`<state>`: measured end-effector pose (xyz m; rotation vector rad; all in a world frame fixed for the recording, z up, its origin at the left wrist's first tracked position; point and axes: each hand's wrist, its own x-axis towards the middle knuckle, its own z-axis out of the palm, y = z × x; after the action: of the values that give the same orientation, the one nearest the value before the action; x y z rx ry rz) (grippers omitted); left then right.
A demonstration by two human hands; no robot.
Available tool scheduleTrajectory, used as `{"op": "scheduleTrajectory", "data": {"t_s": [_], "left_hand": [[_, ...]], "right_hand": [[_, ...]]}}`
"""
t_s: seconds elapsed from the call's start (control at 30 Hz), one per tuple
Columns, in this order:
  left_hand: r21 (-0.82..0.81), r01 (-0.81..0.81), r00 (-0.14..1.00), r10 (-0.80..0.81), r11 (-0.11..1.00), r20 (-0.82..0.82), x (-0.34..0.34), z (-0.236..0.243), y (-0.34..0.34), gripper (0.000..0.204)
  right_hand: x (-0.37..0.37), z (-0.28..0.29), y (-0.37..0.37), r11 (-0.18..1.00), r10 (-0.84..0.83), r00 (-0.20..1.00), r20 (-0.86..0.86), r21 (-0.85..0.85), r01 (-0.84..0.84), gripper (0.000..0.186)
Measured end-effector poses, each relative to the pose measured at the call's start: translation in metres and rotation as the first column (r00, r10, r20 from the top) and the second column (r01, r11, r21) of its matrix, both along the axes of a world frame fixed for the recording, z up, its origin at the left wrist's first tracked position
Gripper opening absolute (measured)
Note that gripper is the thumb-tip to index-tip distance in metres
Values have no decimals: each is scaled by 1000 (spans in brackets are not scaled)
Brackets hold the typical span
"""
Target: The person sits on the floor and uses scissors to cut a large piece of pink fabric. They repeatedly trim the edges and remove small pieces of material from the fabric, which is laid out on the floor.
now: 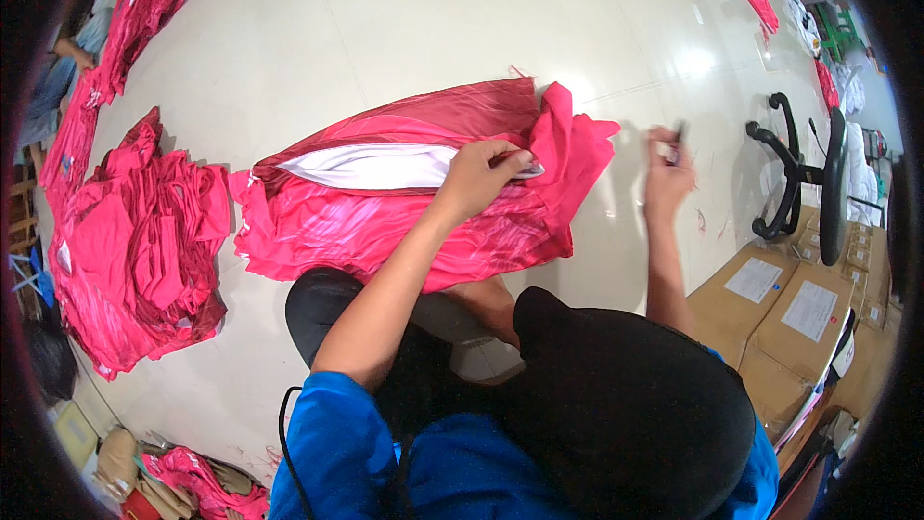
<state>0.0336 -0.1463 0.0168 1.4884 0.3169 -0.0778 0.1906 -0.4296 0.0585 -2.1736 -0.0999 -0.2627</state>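
Note:
A pink garment (404,231) with darker red panels lies spread on the pale floor before my legs, folded open along a white strip (361,164). My left hand (481,178) is closed on the garment at the right end of that strip, with thumb and fingers pinching the fabric. Off the garment's right side, my right hand (669,164) is raised, its fingers curled round a small dark object (679,135), too blurred to identify.
A heap of pink garments (140,241) lies at left. Another person's arm (79,53) shows at the far upper left beside more pink cloth. At right are a black wheeled chair (799,173) and cardboard boxes (799,337). Beige and pink bundles (202,481) lie at lower left.

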Motion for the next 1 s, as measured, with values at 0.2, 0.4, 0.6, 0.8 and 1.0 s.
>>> {"op": "scheduleTrajectory", "data": {"t_s": [0.2, 0.4, 0.6, 0.8, 1.0], "left_hand": [[-294, -124, 992, 113, 948, -52, 4, -27, 7, 24], [-357, -205, 979, 185, 911, -90, 5, -41, 3, 23], [-328, -195, 979, 166, 924, -114, 7, -44, 6, 22], [-288, -202, 978, 179, 936, -102, 7, -35, 3, 24], [-301, -195, 976, 153, 934, -157, 6, -38, 6, 24]], "right_hand": [[-97, -22, 91, 874, 474, 864, -167, -34, -486, 23], [-108, -40, 112, 875, 475, 880, -16, -94, -474, 30], [-101, -42, 118, 862, 499, 863, 75, -149, -485, 32], [-103, -38, 123, 843, 526, 849, 55, -172, -510, 29], [-105, -43, 119, 833, 525, 851, 15, -213, -511, 23]]}}
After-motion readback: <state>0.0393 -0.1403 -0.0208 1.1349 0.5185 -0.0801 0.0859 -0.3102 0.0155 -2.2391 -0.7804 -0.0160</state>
